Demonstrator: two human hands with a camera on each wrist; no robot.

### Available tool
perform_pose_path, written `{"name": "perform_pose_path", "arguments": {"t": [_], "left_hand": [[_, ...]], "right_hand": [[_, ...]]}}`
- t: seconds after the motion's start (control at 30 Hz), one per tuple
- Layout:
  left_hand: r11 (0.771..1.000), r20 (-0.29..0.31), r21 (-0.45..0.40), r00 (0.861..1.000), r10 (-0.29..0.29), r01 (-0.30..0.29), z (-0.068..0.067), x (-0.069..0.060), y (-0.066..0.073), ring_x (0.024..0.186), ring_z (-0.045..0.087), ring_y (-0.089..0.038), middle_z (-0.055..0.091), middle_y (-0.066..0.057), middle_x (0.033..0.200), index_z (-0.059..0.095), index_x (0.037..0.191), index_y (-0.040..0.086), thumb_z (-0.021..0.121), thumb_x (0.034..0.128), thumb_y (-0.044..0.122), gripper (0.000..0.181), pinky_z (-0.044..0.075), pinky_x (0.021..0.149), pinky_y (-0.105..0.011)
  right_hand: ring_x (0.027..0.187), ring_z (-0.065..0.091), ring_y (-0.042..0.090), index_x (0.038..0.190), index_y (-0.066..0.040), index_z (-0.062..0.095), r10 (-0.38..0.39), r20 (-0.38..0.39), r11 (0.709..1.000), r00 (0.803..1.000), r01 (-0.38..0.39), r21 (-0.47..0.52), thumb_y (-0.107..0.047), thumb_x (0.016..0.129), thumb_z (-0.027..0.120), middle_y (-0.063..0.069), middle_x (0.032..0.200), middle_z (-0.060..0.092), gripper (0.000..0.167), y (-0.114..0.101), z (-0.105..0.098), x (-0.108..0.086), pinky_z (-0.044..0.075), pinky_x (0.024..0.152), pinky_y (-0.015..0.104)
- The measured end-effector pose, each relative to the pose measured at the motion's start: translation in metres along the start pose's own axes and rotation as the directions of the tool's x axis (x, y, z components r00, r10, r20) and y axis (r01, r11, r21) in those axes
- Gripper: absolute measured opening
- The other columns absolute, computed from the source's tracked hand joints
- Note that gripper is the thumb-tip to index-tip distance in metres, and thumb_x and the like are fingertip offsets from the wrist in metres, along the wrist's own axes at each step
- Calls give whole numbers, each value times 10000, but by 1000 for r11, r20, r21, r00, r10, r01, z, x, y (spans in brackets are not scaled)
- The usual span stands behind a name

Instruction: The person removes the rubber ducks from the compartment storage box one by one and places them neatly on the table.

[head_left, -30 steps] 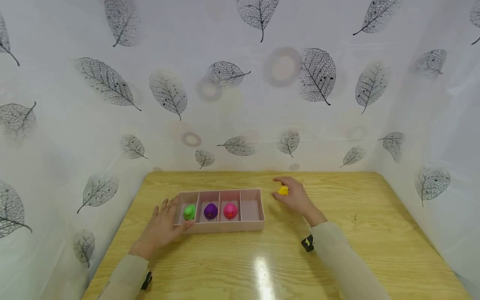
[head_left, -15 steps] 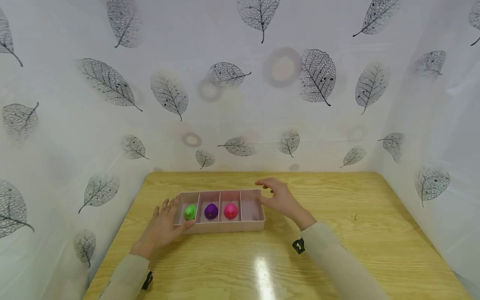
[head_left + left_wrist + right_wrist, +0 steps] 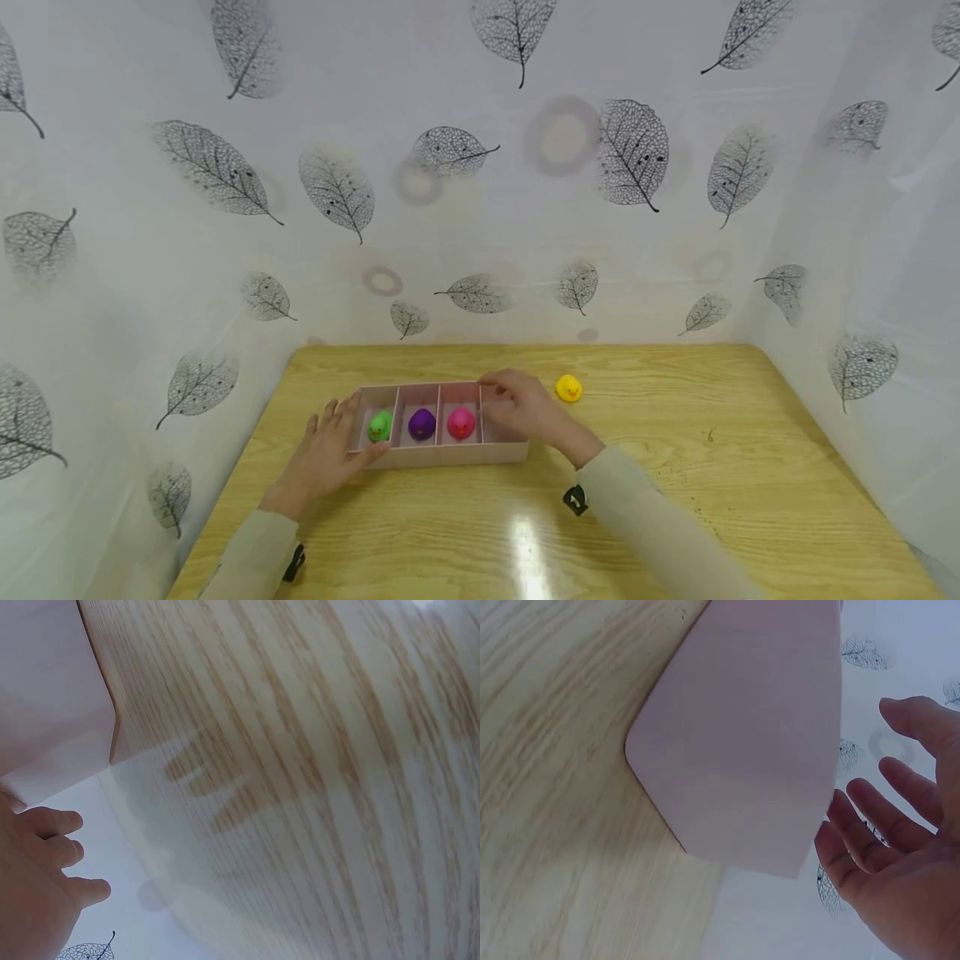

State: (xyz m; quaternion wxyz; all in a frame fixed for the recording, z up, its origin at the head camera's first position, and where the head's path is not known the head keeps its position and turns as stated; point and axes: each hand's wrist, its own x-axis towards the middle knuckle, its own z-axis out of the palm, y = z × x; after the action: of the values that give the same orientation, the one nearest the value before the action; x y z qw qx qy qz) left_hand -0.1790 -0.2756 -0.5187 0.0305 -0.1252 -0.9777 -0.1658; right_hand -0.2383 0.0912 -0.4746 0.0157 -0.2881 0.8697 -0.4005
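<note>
A pale pink divided box (image 3: 465,454) lies on the table. From its left end, its compartments hold a green toy duck (image 3: 379,427), a purple one and a pink toy duck (image 3: 461,423). The purple toy duck (image 3: 422,425) sits between those two. My left hand (image 3: 321,457) rests with spread fingers at the box's left end, thumb over the front rim. Over the rightmost compartment is my right hand (image 3: 528,408), hiding much of it. In the right wrist view its loosely bent fingers hold nothing beside the box wall. A yellow toy duck (image 3: 568,388) sits on the table behind my right wrist.
The wooden table (image 3: 450,533) has its back edge against a pale leaf-print curtain (image 3: 480,208), which also hangs along both sides. A dark band (image 3: 576,500) hangs under my right sleeve, and a similar one (image 3: 294,563) under the left.
My right hand has moved left from around the yellow duck to above the rightmost compartment. The duck stays on the table, now in full sight. My left hand has not moved.
</note>
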Motion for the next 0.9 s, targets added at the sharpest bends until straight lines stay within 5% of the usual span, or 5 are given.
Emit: {"name": "perform_pose_path", "arguments": {"t": [0.33,0.9], "left_hand": [[1000,6,2,1000,-8,8,1,0,-1,1537,275,-583,343,-294,1666,167,1673,-2,571,999,646,1019,187,1228,-781],[1000,10,10,1000,-11,11,0,1,0,1542,271,-577,348,-283,1665,152,1678,6,566,1003,644,1017,184,1231,-778]], "right_hand": [[1122,670,414,1391,2,642,-60,80,998,995,57,37,-132,929,783,203,1296,722,501,-1,18,4,579,963,593],[1185,699,351,1399,-43,635,-58,128,995,990,69,-78,-143,905,816,127,1371,696,535,3,32,11,608,999,459]]}}
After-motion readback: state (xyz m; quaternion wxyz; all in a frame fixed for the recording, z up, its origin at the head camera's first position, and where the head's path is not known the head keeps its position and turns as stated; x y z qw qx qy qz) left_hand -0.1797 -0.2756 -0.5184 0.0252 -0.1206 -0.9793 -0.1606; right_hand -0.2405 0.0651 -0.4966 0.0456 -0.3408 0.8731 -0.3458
